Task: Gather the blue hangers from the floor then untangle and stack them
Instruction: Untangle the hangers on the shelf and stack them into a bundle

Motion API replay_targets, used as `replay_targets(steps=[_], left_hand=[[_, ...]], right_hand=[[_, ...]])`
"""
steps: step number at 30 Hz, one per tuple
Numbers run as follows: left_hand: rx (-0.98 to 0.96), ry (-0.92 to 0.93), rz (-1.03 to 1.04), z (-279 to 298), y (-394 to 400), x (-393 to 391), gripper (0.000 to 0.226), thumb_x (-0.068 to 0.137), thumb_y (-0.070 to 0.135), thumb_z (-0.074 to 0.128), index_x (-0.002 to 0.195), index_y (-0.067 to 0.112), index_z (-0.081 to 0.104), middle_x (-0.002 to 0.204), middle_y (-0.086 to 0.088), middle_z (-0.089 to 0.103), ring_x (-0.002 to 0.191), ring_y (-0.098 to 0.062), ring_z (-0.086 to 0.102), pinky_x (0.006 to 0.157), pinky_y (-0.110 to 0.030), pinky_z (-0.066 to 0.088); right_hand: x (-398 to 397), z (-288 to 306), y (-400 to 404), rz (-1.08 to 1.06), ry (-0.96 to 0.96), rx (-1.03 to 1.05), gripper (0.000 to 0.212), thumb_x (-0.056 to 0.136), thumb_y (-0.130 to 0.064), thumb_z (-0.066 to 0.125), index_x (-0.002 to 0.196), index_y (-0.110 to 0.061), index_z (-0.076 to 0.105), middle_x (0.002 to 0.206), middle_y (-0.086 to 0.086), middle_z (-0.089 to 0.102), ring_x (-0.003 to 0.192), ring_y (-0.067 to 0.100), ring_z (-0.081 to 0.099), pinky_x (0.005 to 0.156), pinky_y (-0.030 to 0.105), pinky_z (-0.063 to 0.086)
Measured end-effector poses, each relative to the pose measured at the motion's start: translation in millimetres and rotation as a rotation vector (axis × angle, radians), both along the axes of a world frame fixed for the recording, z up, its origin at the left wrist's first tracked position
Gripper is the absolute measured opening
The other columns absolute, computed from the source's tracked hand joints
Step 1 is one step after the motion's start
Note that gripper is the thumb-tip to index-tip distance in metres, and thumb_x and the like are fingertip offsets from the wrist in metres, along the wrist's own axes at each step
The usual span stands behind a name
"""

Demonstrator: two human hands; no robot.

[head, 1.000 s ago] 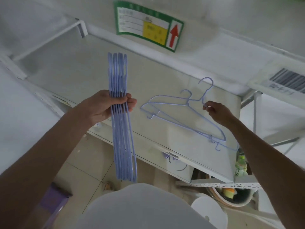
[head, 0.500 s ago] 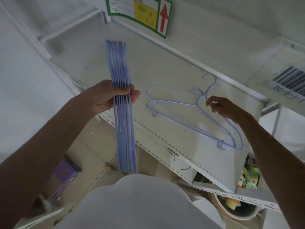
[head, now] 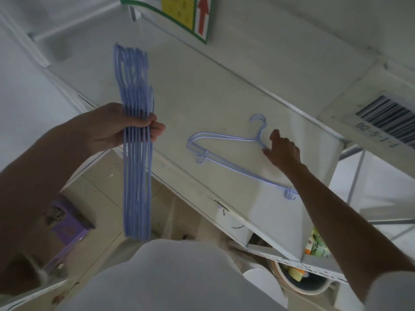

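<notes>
My left hand grips a thick bundle of blue hangers, seen edge-on and held upright over the shelf's front edge. Two more blue hangers lie flat and nearly overlapped on the white shelf top, hooks pointing to the back. My right hand is at their right shoulder just below the hooks. Its fingertips hold the wire there and its thumb is raised.
A green-bordered sign with a red arrow hangs at the back. A barcode label is at the right. Below the shelf are a purple box on the tiled floor, a bowl and packets.
The two hangers at my right hand have come together and settled flat on the shelf. The bundle in my left hand stays gripped. My view has shifted closer and to the right.
</notes>
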State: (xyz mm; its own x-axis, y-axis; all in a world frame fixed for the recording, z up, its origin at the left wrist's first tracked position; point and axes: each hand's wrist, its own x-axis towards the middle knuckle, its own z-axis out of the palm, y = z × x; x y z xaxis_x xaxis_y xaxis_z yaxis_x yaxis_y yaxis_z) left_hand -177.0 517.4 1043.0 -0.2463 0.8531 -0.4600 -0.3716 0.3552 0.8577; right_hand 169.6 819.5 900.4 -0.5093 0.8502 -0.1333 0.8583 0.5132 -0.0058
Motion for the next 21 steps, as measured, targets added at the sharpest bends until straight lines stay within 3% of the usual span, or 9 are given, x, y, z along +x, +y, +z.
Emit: replay_targets(steps=[7,10,11,13,14,16,18,21], left_hand=[[-0.027,-0.034,-0.005,-16.8,-1.5,9.7,0.023,0.079,0.007,0.067,0.101,0.0,0.066,0.1,-0.016,0.08,0.089,-0.022,0.079,0.075,-0.029,0.063],[-0.024,-0.053,-0.017,-22.1,-1.9,14.1,0.024,0.078,0.007,0.069,0.101,0.0,0.066,0.103,-0.018,0.079,0.09,-0.023,0.079,0.076,-0.031,0.063],[-0.019,-0.058,-0.026,-23.5,-2.4,14.2,0.024,0.078,0.007,0.069,0.101,0.0,0.066,0.104,-0.019,0.078,0.091,-0.024,0.079,0.077,-0.032,0.063],[0.009,-0.068,-0.053,-26.9,-4.7,12.4,0.022,0.079,0.008,0.069,0.1,0.001,0.068,0.105,-0.02,0.078,0.092,-0.025,0.078,0.079,-0.033,0.063],[0.027,-0.076,-0.064,-29.1,-5.1,12.5,0.02,0.08,0.008,0.07,0.099,0.002,0.069,0.105,-0.021,0.078,0.092,-0.025,0.078,0.079,-0.033,0.063],[0.049,-0.089,-0.072,-32.7,-3.9,13.1,0.015,0.081,0.007,0.07,0.095,0.002,0.072,0.103,-0.022,0.077,0.091,-0.027,0.078,0.079,-0.034,0.063],[0.057,-0.096,-0.086,-34.8,-2.9,10.9,0.014,0.082,0.006,0.068,0.095,0.0,0.071,0.1,-0.022,0.078,0.09,-0.027,0.078,0.078,-0.035,0.063],[0.052,-0.11,-0.099,-40.4,-3.6,5.6,0.017,0.081,0.005,0.066,0.097,-0.003,0.067,0.098,-0.022,0.078,0.087,-0.028,0.078,0.078,-0.036,0.063]], right_hand=[[-2.3,-8.5,-4.7,0.022,-0.125,0.046,0.031,0.097,-0.032,0.061,0.114,-0.007,0.069,0.115,0.014,0.063,0.106,0.037,0.066,0.083,0.04,0.053],[-7.1,-2.8,-12.2,-0.046,-0.1,-0.067,0.032,0.094,-0.038,0.061,0.109,-0.012,0.07,0.109,0.014,0.069,0.108,0.035,0.065,0.088,0.04,0.056],[-8.4,0.8,-14.3,-0.124,0.003,-0.174,0.027,0.094,-0.036,0.061,0.105,-0.013,0.07,0.102,0.015,0.071,0.098,0.034,0.069,0.085,0.041,0.058],[-12.0,12.8,-22.6,-0.267,0.343,-0.487,0.012,0.095,-0.024,0.063,0.095,-0.014,0.069,0.081,0.012,0.07,0.068,0.028,0.063,0.065,0.036,0.057],[-13.4,23.0,-30.6,-0.32,0.496,-0.657,0.009,0.096,-0.019,0.064,0.09,-0.014,0.068,0.071,0.007,0.061,0.057,0.022,0.051,0.053,0.03,0.047],[-17.4,44.2,-55.4,-0.389,0.716,-0.95,0.014,0.099,-0.02,0.063,0.087,-0.013,0.065,0.062,-0.002,0.041,0.052,0.014,0.03,0.045,0.023,0.026],[-26.0,62.5,-93.3,-0.41,0.879,-1.034,0.024,0.105,-0.025,0.058,0.086,-0.013,0.064,0.062,-0.003,0.039,0.045,0.008,0.029,0.041,0.018,0.02],[-40.9,83.9,-159.8,-0.355,1.054,-0.974,0.028,0.109,-0.018,0.052,0.083,-0.014,0.063,0.061,0.003,0.056,0.036,0.008,0.036,0.037,0.012,0.022]])
